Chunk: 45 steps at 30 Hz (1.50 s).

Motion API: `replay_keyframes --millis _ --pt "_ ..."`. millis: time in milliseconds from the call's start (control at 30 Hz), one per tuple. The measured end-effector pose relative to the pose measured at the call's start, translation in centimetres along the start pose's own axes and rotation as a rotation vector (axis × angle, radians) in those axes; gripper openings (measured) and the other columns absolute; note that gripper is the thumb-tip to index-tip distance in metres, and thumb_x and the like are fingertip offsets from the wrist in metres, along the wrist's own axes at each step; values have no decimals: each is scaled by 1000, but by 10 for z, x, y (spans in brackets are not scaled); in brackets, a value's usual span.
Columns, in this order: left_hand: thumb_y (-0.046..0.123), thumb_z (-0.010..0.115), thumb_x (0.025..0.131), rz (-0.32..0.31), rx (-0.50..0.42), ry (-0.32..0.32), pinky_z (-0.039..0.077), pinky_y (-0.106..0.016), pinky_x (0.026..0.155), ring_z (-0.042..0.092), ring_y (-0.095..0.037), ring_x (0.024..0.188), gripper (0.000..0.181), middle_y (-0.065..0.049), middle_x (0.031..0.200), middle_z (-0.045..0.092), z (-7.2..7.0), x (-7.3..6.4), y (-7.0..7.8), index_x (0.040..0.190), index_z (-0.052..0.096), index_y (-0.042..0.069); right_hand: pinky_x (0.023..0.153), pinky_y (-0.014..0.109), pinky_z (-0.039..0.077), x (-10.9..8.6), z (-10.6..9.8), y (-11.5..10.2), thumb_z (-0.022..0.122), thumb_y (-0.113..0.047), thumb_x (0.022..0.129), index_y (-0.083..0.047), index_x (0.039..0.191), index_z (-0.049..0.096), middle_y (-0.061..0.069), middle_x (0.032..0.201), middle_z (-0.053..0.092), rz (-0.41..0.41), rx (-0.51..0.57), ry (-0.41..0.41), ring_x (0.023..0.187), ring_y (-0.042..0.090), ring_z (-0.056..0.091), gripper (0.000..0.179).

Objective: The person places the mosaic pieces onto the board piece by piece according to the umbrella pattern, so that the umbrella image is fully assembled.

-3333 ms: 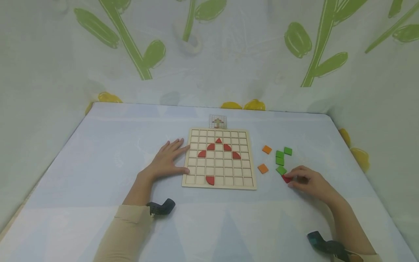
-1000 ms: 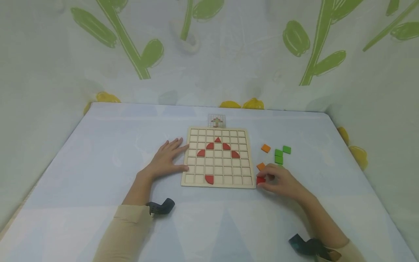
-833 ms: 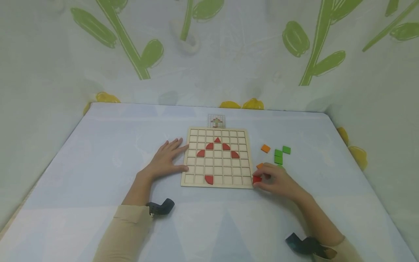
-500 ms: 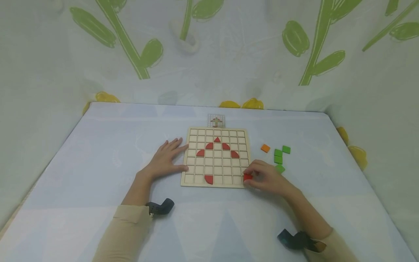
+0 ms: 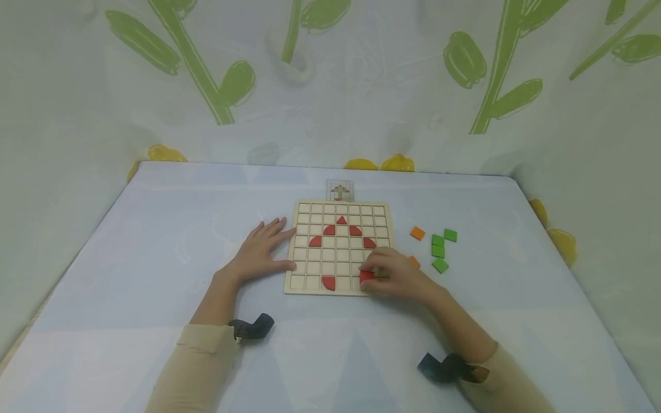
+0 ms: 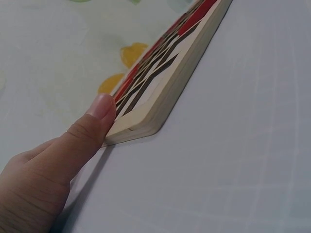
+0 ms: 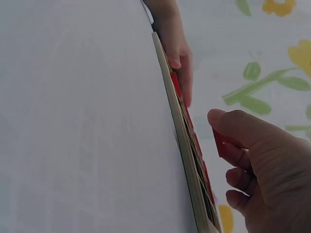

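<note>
One thin red piece (image 5: 366,276) is pinched by the right hand (image 5: 400,276); left hand (image 5: 260,251) spread, touching the board (image 5: 313,268).

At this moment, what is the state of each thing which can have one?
Board: flat, partly filled
Six red pieces: set in the board's cells
Held red piece: raised over the board, not set
Left fingers: spread, touching the board's left edge
Right fingers: pinching the held piece
Two orange tiles: loose, right of the board
Four green tiles: loose, right of the board
Picture card: face up
</note>
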<state>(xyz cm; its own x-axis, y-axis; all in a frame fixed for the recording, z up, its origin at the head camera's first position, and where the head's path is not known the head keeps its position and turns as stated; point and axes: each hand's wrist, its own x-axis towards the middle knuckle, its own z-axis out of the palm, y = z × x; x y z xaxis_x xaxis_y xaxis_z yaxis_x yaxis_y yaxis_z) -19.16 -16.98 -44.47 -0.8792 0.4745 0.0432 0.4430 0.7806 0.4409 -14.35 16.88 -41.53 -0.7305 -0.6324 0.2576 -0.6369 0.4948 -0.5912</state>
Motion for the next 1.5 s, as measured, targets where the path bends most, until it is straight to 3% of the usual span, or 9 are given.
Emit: replay_keyframes --millis 467,733,1133,1500 --pt "61 66 76 4 -13 8 6 -46 119 14 -27 145 85 -9 156 23 -4 -2 4 145 39 19 71 21 46 20 17 -10 75 -24 81 -19 98 72 -11 89 59 13 -40 -130 83 6 48 18" --pt "61 66 76 10 -17 20 6 -46 119 15 -27 145 85 -9 156 24 -3 -3 3 145 40 19 76 22 46 27 23 -14 76 -25 80 -18 98 72 -10 90 61 -53 -84 -138 85 5 51 19" --pt "61 66 76 10 -19 19 6 -46 119 15 -26 145 85 -8 156 24 -4 -2 3 145 40 19 75 21 46 29 25 -15 77 -24 80 -17 101 74 -9 92 61 -1 -85 -160 86 6 51 23" --pt "61 66 77 -5 -16 9 5 -45 119 13 -25 146 84 -7 157 23 -2 -1 2 145 40 20 70 21 43 26 25 -16 78 -25 78 -15 103 75 -7 89 60 -11 -117 -145 83 7 47 27"
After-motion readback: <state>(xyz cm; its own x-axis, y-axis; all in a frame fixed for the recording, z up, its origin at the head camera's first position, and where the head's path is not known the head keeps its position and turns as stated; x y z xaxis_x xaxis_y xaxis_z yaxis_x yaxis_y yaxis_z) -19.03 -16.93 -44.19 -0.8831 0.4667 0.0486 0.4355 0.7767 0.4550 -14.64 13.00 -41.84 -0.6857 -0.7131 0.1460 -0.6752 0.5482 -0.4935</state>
